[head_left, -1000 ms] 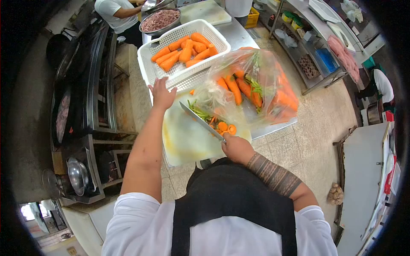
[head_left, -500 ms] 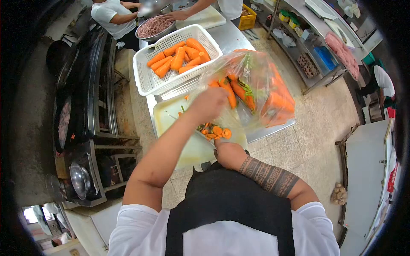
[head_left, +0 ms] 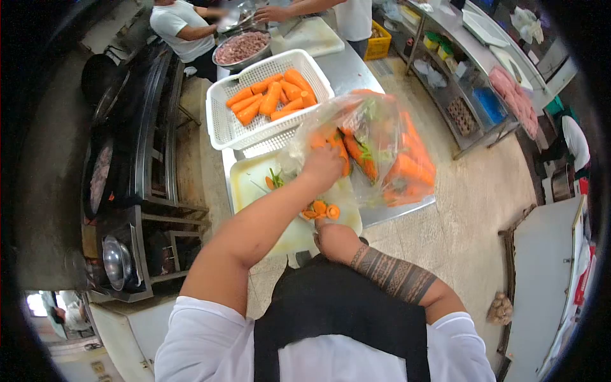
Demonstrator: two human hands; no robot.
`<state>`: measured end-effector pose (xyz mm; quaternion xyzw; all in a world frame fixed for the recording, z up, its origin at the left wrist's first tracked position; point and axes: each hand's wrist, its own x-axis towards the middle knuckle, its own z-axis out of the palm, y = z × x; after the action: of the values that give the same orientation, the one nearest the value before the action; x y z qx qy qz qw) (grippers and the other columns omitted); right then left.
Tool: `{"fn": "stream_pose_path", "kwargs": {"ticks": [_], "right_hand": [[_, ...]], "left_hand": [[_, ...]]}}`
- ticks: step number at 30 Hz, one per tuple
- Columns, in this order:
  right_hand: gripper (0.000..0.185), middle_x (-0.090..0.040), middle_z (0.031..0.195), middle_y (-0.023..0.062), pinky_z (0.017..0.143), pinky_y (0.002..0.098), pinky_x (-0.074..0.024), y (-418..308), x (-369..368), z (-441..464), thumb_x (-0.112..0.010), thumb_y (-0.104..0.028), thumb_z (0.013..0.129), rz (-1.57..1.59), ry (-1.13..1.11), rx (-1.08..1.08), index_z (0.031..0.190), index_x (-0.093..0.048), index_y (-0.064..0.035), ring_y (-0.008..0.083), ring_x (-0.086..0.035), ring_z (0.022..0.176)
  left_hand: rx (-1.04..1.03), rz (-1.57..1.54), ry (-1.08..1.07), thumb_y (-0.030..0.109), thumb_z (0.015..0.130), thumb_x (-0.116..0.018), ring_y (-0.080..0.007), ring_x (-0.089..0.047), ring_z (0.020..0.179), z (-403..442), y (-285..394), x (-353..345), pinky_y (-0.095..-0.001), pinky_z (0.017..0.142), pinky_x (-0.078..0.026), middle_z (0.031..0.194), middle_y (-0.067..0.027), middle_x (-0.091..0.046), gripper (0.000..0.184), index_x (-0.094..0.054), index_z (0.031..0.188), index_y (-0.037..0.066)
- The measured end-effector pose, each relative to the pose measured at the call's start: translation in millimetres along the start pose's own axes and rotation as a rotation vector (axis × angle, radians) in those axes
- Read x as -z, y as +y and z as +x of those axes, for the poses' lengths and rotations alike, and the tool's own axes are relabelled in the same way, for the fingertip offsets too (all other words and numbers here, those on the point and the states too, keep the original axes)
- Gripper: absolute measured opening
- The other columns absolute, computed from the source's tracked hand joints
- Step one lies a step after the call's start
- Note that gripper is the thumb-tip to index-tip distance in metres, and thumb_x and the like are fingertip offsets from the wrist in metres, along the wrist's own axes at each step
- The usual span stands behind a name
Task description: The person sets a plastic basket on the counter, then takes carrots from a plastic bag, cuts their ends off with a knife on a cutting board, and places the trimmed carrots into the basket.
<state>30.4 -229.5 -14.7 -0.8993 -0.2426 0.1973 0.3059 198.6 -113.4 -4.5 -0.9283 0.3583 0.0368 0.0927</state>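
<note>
At the mouth of a clear plastic bag (head_left: pixel 388 127), my left hand (head_left: pixel 323 167) has its fingers curled on an orange carrot, partly hidden by the hand. More carrots with green stems (head_left: pixel 363 162) lie inside the bag. My right hand (head_left: pixel 337 243) grips a knife (head_left: pixel 258 186); its blade runs over the cutting board (head_left: pixel 245 204) and passes under my left forearm. Cut carrot ends (head_left: pixel 321 209) sit beside the knife, near my right hand. Another carrot top with green stalks (head_left: pixel 275 179) rests on the board, left of my forearm.
A white perforated basket (head_left: pixel 219 130) holding several carrots (head_left: pixel 270 99) stands behind the board on the metal table (head_left: pixel 363 67). Beyond it are a bowl of chopped meat (head_left: pixel 242 49) and two people's arms. Stoves (head_left: pixel 159 127) line the left; a shelf unit (head_left: pixel 461 95) stands right.
My left hand, blurred before, now rests on a carrot at the bag's opening. My right hand keeps hold of the knife. The whole view has shifted slightly.
</note>
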Motion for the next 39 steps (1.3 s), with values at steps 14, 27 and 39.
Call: {"fn": "stream_pose_path", "kwargs": {"ticks": [14, 27, 39], "right_hand": [[0.030, -0.071, 0.091, 0.0260, 0.076, 0.0559, -0.0557, -10.8, 7.5, 7.2, -0.059, -0.028, 0.100, -0.042, -0.061, -0.089, 0.107, -0.058, 0.0008, 0.0449, -0.071, 0.085], [0.045, -0.071, 0.095, 0.0310, 0.083, 0.0551, -0.0541, 16.6, 14.6, 23.8, -0.061, -0.035, 0.101, 0.081, -0.122, -0.148, 0.120, -0.056, 0.0053, 0.0490, -0.069, 0.094], [0.036, -0.066, 0.088, 0.0316, 0.075, 0.0542, -0.0493, 14.8, 7.1, 22.3, -0.062, -0.031, 0.101, 0.140, -0.046, -0.050, 0.106, -0.057, 0.0050, 0.0505, -0.065, 0.086]], "left_hand": [[-0.025, -0.028, 0.170, 0.023, 0.093, -0.064, -0.0260, -0.064, 0.109, 18.6, -19.3, -8.5, -0.0396, 0.093, -0.050, 0.112, -0.0064, -0.069, 0.025, -0.079, 0.109, 0.010], [0.719, -2.121, 0.902, 0.003, 0.096, -0.068, -0.0242, -0.068, 0.108, -170.0, -46.5, 39.0, -0.0391, 0.095, -0.061, 0.120, -0.0135, -0.064, 0.025, -0.059, 0.119, 0.000], [1.094, -1.739, 0.829, -0.002, 0.095, -0.070, -0.0192, -0.067, 0.111, -325.8, 41.7, -126.8, -0.0343, 0.101, -0.054, 0.121, -0.0116, -0.068, 0.028, -0.059, 0.121, -0.001]]}}
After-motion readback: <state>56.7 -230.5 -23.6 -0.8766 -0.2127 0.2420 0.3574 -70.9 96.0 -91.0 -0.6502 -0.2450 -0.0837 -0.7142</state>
